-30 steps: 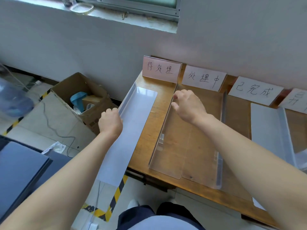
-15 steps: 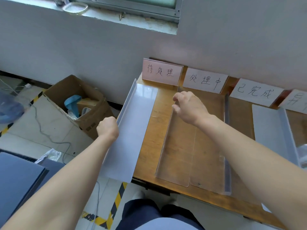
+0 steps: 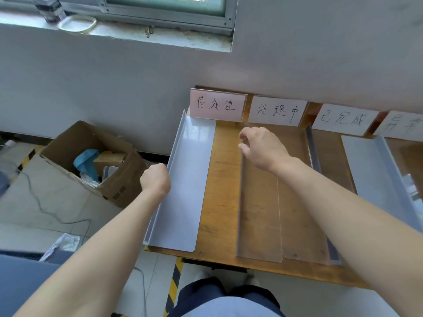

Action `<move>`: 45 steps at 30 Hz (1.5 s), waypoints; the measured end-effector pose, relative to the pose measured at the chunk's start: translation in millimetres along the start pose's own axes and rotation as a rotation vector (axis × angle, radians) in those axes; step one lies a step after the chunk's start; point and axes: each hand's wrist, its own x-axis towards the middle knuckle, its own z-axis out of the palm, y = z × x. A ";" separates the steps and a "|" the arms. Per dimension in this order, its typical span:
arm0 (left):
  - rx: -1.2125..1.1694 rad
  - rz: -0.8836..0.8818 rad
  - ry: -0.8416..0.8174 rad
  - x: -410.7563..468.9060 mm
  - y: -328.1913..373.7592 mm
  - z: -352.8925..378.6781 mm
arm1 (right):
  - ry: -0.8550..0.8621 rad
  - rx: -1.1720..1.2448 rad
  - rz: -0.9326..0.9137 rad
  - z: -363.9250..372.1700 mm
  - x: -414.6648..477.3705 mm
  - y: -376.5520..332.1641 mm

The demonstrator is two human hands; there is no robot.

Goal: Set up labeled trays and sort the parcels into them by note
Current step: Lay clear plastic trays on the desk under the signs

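A white tray (image 3: 185, 186) lies along the left edge of the wooden table (image 3: 223, 197), below the pink label card (image 3: 217, 105). My left hand (image 3: 155, 179) grips the tray's raised left wall. A clear tray (image 3: 261, 216) lies in front of the second label card (image 3: 277, 109), and my right hand (image 3: 261, 147) pinches the top of its left wall. Another clear tray (image 3: 304, 216) overlaps it on the right. A third label card (image 3: 342, 120) and a fourth label card (image 3: 402, 125) stand further right. No parcels show.
Another white tray (image 3: 375, 177) lies at the right. An open cardboard box (image 3: 91, 159) with blue cloth and packets stands on the floor, left of the table. A cable (image 3: 45, 209) runs over the floor. The wall is right behind the label cards.
The white tray has been pushed forward onto the table, its far end now at the pink card. The clear tray has shifted slightly right. Both hands keep their hold.
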 end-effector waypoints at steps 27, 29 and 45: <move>-0.159 0.680 0.372 -23.5 101.3 -104.0 | 0.279 -0.162 0.047 -73.6 -25.5 11.2; -0.183 0.726 0.401 -30.5 111.9 -113.3 | 0.305 -0.179 0.053 -81.2 -31.2 13.2; -0.312 1.093 0.598 -103.4 206.5 -145.9 | 0.457 -0.310 0.130 -136.1 -100.5 75.0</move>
